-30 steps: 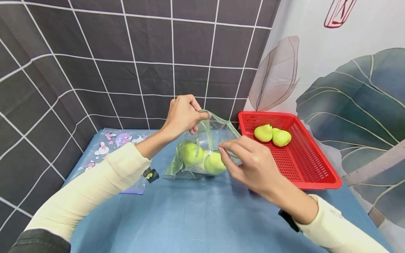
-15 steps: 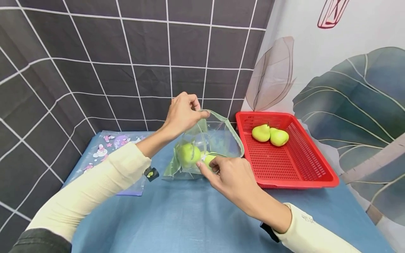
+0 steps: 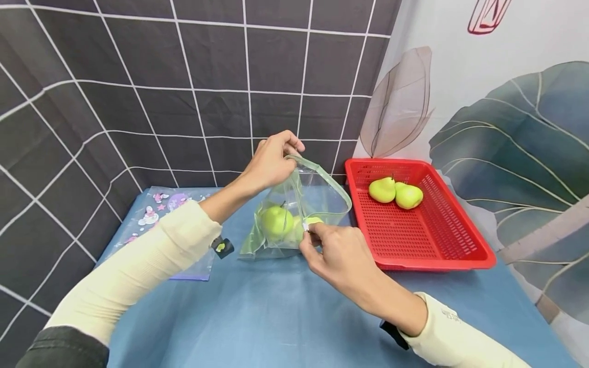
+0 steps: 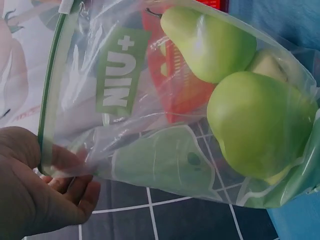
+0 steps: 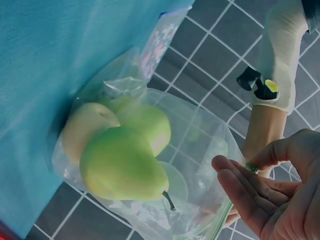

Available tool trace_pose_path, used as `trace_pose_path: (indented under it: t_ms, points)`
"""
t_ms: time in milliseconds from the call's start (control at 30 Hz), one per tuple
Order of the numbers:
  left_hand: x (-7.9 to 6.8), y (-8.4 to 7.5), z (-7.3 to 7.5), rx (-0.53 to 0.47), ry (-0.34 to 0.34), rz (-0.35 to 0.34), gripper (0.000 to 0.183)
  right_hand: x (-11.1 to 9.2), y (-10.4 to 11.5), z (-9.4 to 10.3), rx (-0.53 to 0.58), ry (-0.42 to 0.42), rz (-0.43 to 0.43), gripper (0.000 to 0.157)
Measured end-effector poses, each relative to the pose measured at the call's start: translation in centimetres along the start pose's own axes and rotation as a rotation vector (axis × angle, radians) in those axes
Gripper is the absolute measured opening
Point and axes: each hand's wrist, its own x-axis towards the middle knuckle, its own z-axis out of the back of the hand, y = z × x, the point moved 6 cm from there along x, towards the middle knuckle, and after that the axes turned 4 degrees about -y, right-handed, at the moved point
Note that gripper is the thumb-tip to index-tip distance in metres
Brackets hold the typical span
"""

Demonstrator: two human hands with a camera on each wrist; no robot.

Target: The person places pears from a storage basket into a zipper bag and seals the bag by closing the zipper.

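A clear zip bag (image 3: 322, 191) with green edging stands upright on the blue cloth. Inside it are green pears (image 4: 262, 125) and a paler fruit (image 5: 85, 131) partly hidden behind them. My left hand (image 3: 272, 159) pinches the top far corner of the bag's mouth and holds it up. With thumb and forefinger, my right hand (image 3: 342, 250) pinches the near end of the mouth, at a small white zip slider (image 3: 306, 226). The bag's mouth bows apart between the two hands, and its printed side shows in the left wrist view.
A red plastic basket (image 3: 416, 263) stands to the right with two green pears (image 3: 395, 193) in it. Left of the bag lies a flat clear pouch (image 3: 149, 217) with cartoon prints, partly under my left arm. A dark grid-patterned cloth (image 3: 216, 61) hangs behind.
My right hand has moved left from beside the bag's right edge to its near end, where it now pinches at the slider. The left hand keeps its grip and has shifted only slightly.
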Motion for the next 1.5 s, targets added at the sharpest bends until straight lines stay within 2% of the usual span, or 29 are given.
trace_pose_path:
  t_ms: [133, 300, 400, 500, 633, 733, 800, 900, 1033, 1200, 1367, 1500]
  points:
    - [0.0, -0.2, 0.0, 0.025, 0.024, 0.024, 0.026, 0.2, -0.4, 0.4, 0.019, -0.001, 0.015, 0.01]
    - [0.1, -0.7, 0.5, 0.117, 0.043, 0.051, 0.017, 0.5, -1.1, 1.2, 0.047, -0.003, 0.002, 0.009]
    - [0.3, -0.7, 1.0, 0.193, 0.066, 0.037, 0.008, 0.8, -1.9, 1.7, 0.056, 0.01, -0.045, 0.009]
    - [0.6, -0.5, 1.6, 0.262, 0.082, 0.052, 0.016, 1.1, -3.0, 2.1, 0.064, 0.029, -0.122, 0.009]
    - [0.7, 0.3, 2.7, 0.347, 0.102, 0.17, 0.025, 1.5, -4.6, 2.4, 0.093, 0.029, -0.219, 0.011]
    - [0.7, 1.0, 3.6, 0.398, 0.12, 0.276, 0.034, 1.9, -5.7, 2.5, 0.116, -0.014, -0.246, 0.014]
    - [0.8, 1.7, 4.2, 0.39, 0.13, 0.334, 0.034, 2.2, -6.3, 2.7, 0.129, -0.062, -0.244, 0.015]
    - [0.6, 2.6, 5.2, 0.329, 0.148, 0.402, 0.029, 2.7, -7.2, 2.8, 0.153, -0.137, -0.235, 0.015]
    - [0.1, 3.3, 6.9, 0.24, 0.103, 0.444, 0.027, 3.6, -8.4, 2.9, 0.199, -0.21, -0.251, 0.016]
    - [-0.8, 3.9, 8.8, 0.152, -0.018, 0.452, 0.021, 4.8, -9.7, 2.9, 0.258, -0.269, -0.324, 0.017]
    - [-2.0, 4.2, 10.5, 0.119, -0.125, 0.449, 0.026, 6.1, -10.6, 2.7, 0.344, -0.285, -0.413, 0.016]
    - [-2.7, 4.2, 11.5, 0.132, -0.182, 0.444, 0.036, 7.3, -11.1, 2.5, 0.442, -0.3, -0.451, 0.012]
